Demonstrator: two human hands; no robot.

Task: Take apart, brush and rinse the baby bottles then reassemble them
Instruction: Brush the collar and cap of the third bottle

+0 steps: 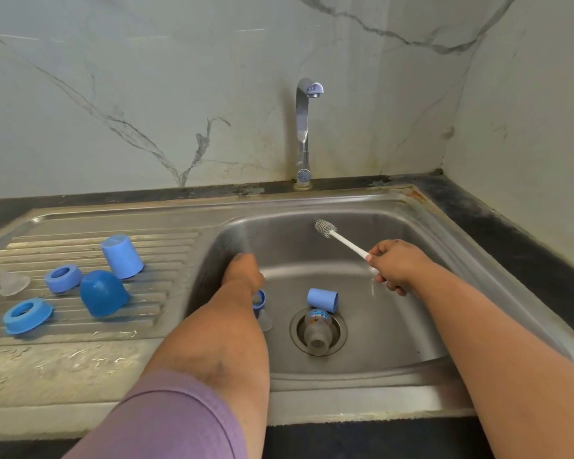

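Observation:
A clear printed baby bottle (317, 329) lies in the drain of the steel sink (395, 326), with a light blue cap (322, 300) on its side just behind it. My right hand (396, 265) grips the white handle of a bottle brush (325, 228), whose bristle head points up and to the left over the basin. At the basin's left wall, my left hand (244, 273) reaches down with curled fingers. A blue collar ring (260, 299) with a clear nipple shows just under it, apparently in its grip. The fingers themselves are hidden.
On the ribbed drainboard (166, 246) at left stand a light blue cap (121, 256), a darker blue dome cap (103, 293), two blue collar rings (63, 278) (27, 315) and clear nipples (12, 283). The tap (307, 127) rises behind the basin; no water runs.

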